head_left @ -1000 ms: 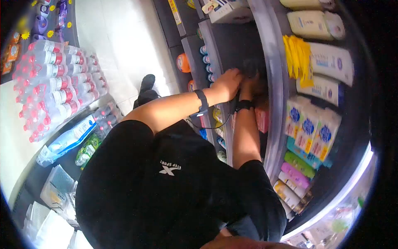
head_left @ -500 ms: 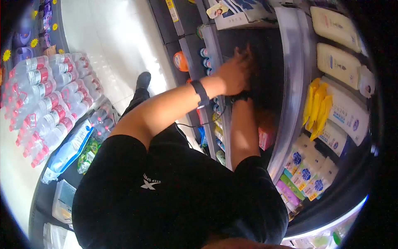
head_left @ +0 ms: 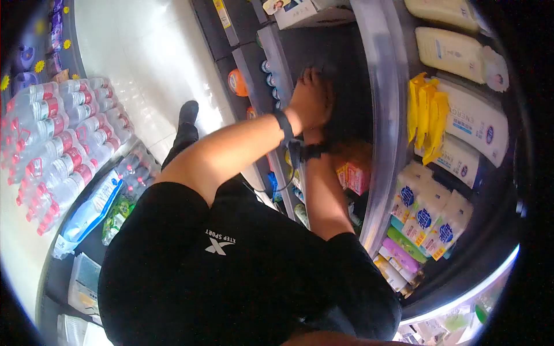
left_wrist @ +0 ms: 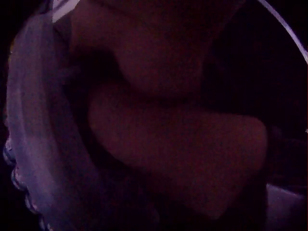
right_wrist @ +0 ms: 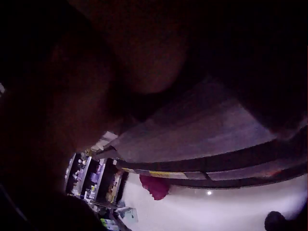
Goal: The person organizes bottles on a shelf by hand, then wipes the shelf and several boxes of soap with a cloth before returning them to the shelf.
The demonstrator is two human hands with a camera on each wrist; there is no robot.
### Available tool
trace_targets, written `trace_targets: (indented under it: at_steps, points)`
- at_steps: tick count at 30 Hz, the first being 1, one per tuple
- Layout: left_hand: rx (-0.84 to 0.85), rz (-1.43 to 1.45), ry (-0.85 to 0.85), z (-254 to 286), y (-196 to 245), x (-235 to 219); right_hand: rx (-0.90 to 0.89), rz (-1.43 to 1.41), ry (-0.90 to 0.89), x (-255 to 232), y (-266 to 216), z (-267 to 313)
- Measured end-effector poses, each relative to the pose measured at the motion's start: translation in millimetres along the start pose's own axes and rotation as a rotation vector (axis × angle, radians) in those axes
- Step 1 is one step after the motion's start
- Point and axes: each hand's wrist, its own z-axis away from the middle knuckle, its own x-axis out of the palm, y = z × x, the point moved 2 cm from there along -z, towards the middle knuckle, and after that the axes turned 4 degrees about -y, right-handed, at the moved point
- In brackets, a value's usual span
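In the head view, the left hand (head_left: 311,102) is over the dark shelf bay, its fingers loosely bent and no item visible in it. Just below it a small part of the right hand (head_left: 313,136) shows; the left hand and wrist cover the rest, and its fingers are hidden. Whether the hands touch is unclear. Both wrists wear black bands. The left wrist view is very dark, with large skin surfaces (left_wrist: 178,144) and a pale shelf edge (left_wrist: 38,106). In the right wrist view, dark skin (right_wrist: 149,62) fills the top.
Pink boxes (head_left: 355,177) stand in the bay, a white box (head_left: 309,14) at its far end. Right of the clear shelf edge (head_left: 384,115) lie yellow packets (head_left: 427,115), white bottles and tissue packs (head_left: 427,213). Bottled water (head_left: 57,138) stands at left across the aisle (head_left: 144,52).
The left hand, spread with its fingers extended half a second ago, now has its fingers drawn closer together. The view has shifted, and more of the pink boxes shows.
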Motion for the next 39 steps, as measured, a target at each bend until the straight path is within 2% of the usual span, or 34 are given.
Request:
trace_targets:
  at_steps: [2, 5, 6, 7, 9, 11, 13, 14, 15, 16, 17, 19, 21, 22, 24, 25, 27, 28, 30, 31, 33, 35, 37, 38, 39]
  points:
    - [-0.06, -0.05, -0.109, 25.7, 19.4, -32.8, -0.025, 0.036, -0.015, -12.0, -3.9, 22.0]
    - [-0.088, -0.137, -0.162, 42.4, 25.4, -8.8, -0.09, 0.086, -0.03, -29.5, -8.6, 29.8]
    - [-0.145, -0.181, -0.219, 40.4, 27.1, -11.0, -0.117, 0.102, -0.039, -30.7, -11.2, 24.4]
    - [-0.159, -0.186, -0.203, 39.1, 25.3, -29.8, -0.145, 0.119, -0.05, -34.0, -13.2, 26.2]
    - [-0.111, -0.315, -0.293, 32.9, 20.4, -88.4, -0.187, 0.152, -0.075, -27.6, -10.0, -6.1]
    - [-0.086, -0.296, -0.267, 14.3, 1.4, -106.5, -0.203, 0.182, -0.112, -5.6, -20.0, -40.5]
    - [-0.045, -0.276, -0.248, -14.0, -23.2, -101.0, -0.201, 0.212, -0.144, 22.7, -25.3, -99.8]
    - [-0.044, -0.243, -0.156, -33.6, -37.2, -94.2, -0.201, 0.231, -0.159, 36.8, -30.0, -124.8]
    - [-0.045, -0.208, -0.063, -43.3, -44.2, -89.8, -0.201, 0.251, -0.176, 48.3, -34.8, -138.7]
    - [-0.042, -0.205, -0.069, -43.4, -44.4, -89.9, -0.2, 0.272, -0.192, 50.2, -31.4, -145.1]
    - [-0.015, -0.218, -0.041, -42.3, -42.8, -91.0, -0.197, 0.295, -0.21, 45.1, -18.6, -135.7]
    - [0.016, -0.225, -0.016, -34.4, -31.5, -91.3, -0.194, 0.342, -0.243, 43.7, -22.0, -123.6]
    - [-0.004, -0.182, -0.204, -23.9, -18.9, -88.5, -0.186, 0.376, -0.246, 30.0, -26.0, -85.2]
    - [0.017, -0.186, -0.202, -15.4, -11.7, -81.0, -0.176, 0.392, -0.246, 19.9, -31.8, -50.1]
    - [0.074, -0.231, -0.255, 6.7, 2.5, -60.2, -0.155, 0.419, -0.241, 4.7, -27.2, -37.6]
    - [0.096, -0.248, -0.25, 17.8, 11.1, -63.6, -0.146, 0.424, -0.236, -7.0, -28.4, -33.4]
    - [0.156, -0.192, -0.448, 38.3, 19.2, -71.4, -0.136, 0.42, -0.211, -25.3, -42.6, 0.8]
    - [0.183, -0.222, -0.435, 43.6, 17.3, -78.2, -0.127, 0.418, -0.192, -39.2, -38.0, 13.6]
    - [0.329, -0.045, -0.588, 49.8, 18.4, -83.5, -0.094, 0.427, -0.146, -56.6, -42.4, 28.1]
    - [0.369, -0.071, -0.578, 49.5, 10.7, -76.9, -0.073, 0.434, -0.122, -60.2, -53.9, 38.0]
    - [0.711, 0.042, -0.55, 55.0, -7.1, -63.4, -0.027, 0.449, -0.086, -64.7, -66.2, 31.9]
    - [0.737, 0.101, -0.525, 59.0, -19.2, -80.4, 0.013, 0.443, -0.043, -77.3, -73.4, 32.7]
    - [0.743, 0.167, -0.505, 56.3, -27.5, -116.9, 0.129, -0.359, -0.003, -107.6, -82.9, 41.9]
    - [0.763, 0.259, -0.574, 53.1, -25.8, -141.4, 0.136, -0.372, 0.017, -120.4, -93.6, 50.8]
    - [0.78, 0.353, -0.644, 49.2, -18.1, -171.3, 0.181, -0.416, 0.147, -136.7, -105.8, 60.9]
